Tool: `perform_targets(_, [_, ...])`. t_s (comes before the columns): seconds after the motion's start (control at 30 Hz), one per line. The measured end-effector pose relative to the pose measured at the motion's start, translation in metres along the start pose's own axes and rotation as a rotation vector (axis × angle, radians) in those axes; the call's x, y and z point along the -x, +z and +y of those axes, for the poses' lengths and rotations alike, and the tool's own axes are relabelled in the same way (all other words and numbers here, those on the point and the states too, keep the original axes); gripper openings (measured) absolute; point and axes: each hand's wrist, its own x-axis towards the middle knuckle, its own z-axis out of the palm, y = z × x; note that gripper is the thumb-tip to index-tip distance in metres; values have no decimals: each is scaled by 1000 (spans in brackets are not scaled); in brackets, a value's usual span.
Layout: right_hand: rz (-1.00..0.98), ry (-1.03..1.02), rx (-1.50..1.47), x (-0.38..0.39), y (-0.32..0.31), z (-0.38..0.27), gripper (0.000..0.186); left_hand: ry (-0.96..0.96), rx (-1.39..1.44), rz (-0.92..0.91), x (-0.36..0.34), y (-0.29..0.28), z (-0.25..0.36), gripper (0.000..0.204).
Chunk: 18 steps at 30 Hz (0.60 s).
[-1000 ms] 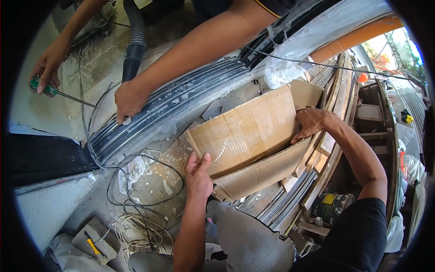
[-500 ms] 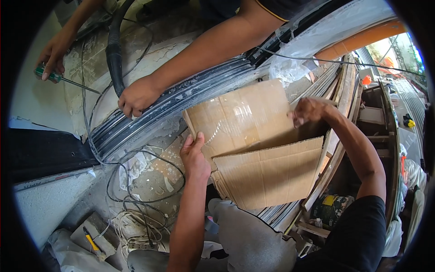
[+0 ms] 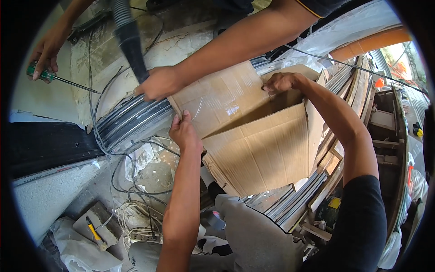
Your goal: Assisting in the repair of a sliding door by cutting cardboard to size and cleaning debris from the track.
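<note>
A brown cardboard box (image 3: 260,156), its top flaps raised, is tilted in front of me over my knees. My left hand (image 3: 186,133) grips the flap's left edge, thumb on the face. My right hand (image 3: 283,83) is curled at the far right edge of the raised flap, fingers closed on the cardboard. Clear tape strips cross that flap. Just beyond the box, another person's hand (image 3: 162,83) holds a black vacuum hose nozzle (image 3: 131,47) over ribbed metal tracks (image 3: 131,120). That person's other hand (image 3: 46,56) holds a green-handled screwdriver (image 3: 68,82).
Black cables (image 3: 129,158) and a coiled white cord (image 3: 136,217) lie on the floor at left. A yellow-handled tool (image 3: 94,231) rests on a block. Wooden planks (image 3: 328,183) and metal lengths run along the right, beside a wooden frame (image 3: 398,158).
The box has shifted left and away from me, toward the tracks, its opening widening. My right hand moved left with the flap. The other person's nozzle hand moved right and up.
</note>
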Motion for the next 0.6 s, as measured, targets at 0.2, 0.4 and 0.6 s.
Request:
perform_targets(0.2, [154,144,-691,-38,-21,25,30,62,-90,42,-18,14,22,9])
perform_targets(0.4, [133,208,-489,-47,-9,25,39,43,-144,54,-33,11,8,15])
perform_targets(0.6, [227,155,-118,-48,-8,21,49,-107,-221,146,-34,22,18,23])
